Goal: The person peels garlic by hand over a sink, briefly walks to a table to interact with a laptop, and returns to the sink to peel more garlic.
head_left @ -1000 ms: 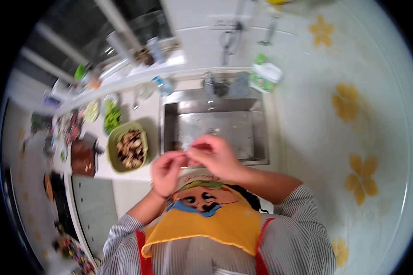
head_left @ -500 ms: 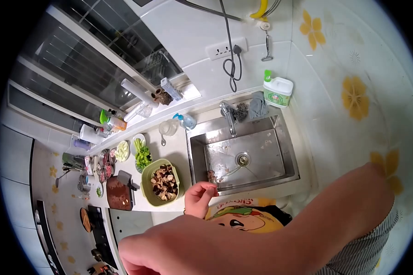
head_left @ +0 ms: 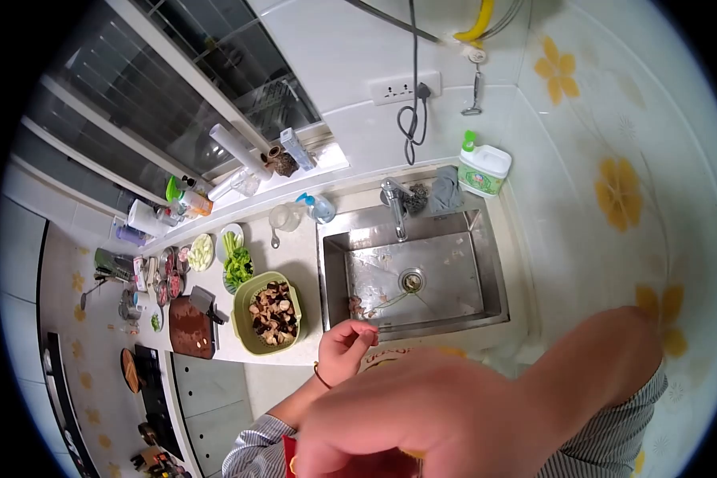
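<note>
My left hand (head_left: 344, 352) is at the front left corner of the steel sink (head_left: 458, 320), its fingers curled in and nothing visible between them. Large and close to the camera, my right hand (head_left: 406, 402) covers the bottom middle of the view. Its fingertips are blurred or cut off, so its grip cannot be made out. To the left of the sink stands a green basket (head_left: 243, 334) of cut dark and pale pieces. Food scraps lie in the sink near the drain (head_left: 412, 280), under the faucet (head_left: 395, 209).
Left of the basket are a cleaver (head_left: 202, 300) on a brown cutting board (head_left: 190, 328), leafy greens (head_left: 236, 263) and several small dishes. A blue pump bottle (head_left: 321, 209) stands behind the sink's left corner, a white jug (head_left: 484, 169) behind its right.
My right hand has moved right and up in the view, exposing more of my left forearm and sleeve. The camera view has shifted slightly. My left hand stays curled by the sink edge.
</note>
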### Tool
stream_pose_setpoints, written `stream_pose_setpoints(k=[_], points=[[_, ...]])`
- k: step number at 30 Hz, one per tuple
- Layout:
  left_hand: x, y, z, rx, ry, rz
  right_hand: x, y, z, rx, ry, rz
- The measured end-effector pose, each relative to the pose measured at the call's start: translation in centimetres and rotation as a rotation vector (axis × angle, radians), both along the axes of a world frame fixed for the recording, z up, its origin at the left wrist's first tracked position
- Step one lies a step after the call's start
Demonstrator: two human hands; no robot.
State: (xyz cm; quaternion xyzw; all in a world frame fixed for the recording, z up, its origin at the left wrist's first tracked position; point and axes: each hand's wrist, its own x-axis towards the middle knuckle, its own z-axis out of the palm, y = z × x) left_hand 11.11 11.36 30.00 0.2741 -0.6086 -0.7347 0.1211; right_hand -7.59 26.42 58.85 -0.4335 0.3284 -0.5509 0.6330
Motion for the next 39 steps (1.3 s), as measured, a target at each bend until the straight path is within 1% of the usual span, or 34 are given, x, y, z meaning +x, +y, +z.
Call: stream_pose_setpoints(k=[1,2,4,5,6,7,8,9,10,11,13,14,16,17,19,27,28,31,34,38,39], points=[[0.3,-0.1,0.0,-0.007,-0.019,-0.009,0.3,0.3,-0.5,0.026,-0.058,-0.041],[0.4,-0.1,0.3,-0.011,-0.014,0.019,1.1,0.4,-3.3,-0.299,0.139,-0.247],[0.3,-0.3,1.3,0.032,0.074,-0.025,-0.9,0.2,-4.6,-0.427,0.256,-0.212],[0.4,-0.4,0.6,-0.052,0.135,0.006,-1.5,0.2,-6.6,-0.381,0.297,-0.303],[0.3,-0.5,1.4,-0.115,0.156,0.019,-1.7,-0.2,-9.4,-0.327,0.346,-0.397],[0.3,-0.5,2.7,-0.169,0.175,0.031,-1.3,-1.0,-12.6,-0.175,0.142,-0.452],[0.2,-0.2,4.1,-0.163,0.216,0.051,-0.5,-1.4,-15.8,-0.012,-0.06,-0.511],[-0.3,-0.3,5.5,-0.168,0.264,0.068,0.1,-1.8,-18.0,0.014,-0.045,-0.49],[-0.6,-0.4,6.0,-0.268,0.328,0.06,0.8,-2.1,-19.9,0.038,-0.203,-0.506],[-0.7,-0.6,7.1,-0.39,0.329,0.038,1.5,-2.0,-20.9,0.066,-0.369,-0.525],[-1.1,-0.8,8.6,-0.571,0.34,0.007,2.5,-2.1,-21.4,0.093,-0.372,-0.516],[-1.3,-0.8,9.3,-0.563,0.334,0.012,2.7,-2.0,-21.6,0.097,-0.377,-0.523],[-1.9,-0.9,10.4,-0.759,0.369,-0.04,2.7,-1.9,-21.7,0.118,-0.362,-0.512],[-1.9,-0.8,10.3,-0.758,0.371,-0.041,2.6,-1.9,-21.7,0.131,-0.344,-0.502],[-2.0,-0.8,10.2,-0.847,0.361,-0.045,2.4,-1.9,-21.7,0.112,-0.329,-0.498],[-2.0,-0.8,10.2,-0.785,0.319,0.023,2.6,-2.1,-21.9,0.108,-0.289,-0.497],[-2.1,-0.7,10.0,-0.754,0.313,0.042,2.6,-2.1,-22.1,0.1,-0.275,-0.516],[-2.1,-0.8,9.3,-0.773,0.297,0.059,2.8,-2.1,-22.6,0.09,-0.234,-0.557],[-2.1,-0.7,9.5,-0.71,0.291,0.045,2.9,-2.1,-22.8,0.086,-0.19,-0.59],[-2.2,-1.0,9.4,-0.737,0.285,0.055,3.2,-2.0,-22.7,0.082,-0.14,-0.632],[-2.1,-1.1,9.2,-0.709,0.28,0.047,3.2,-2.0,-22.8,0.081,-0.14,-0.631]])
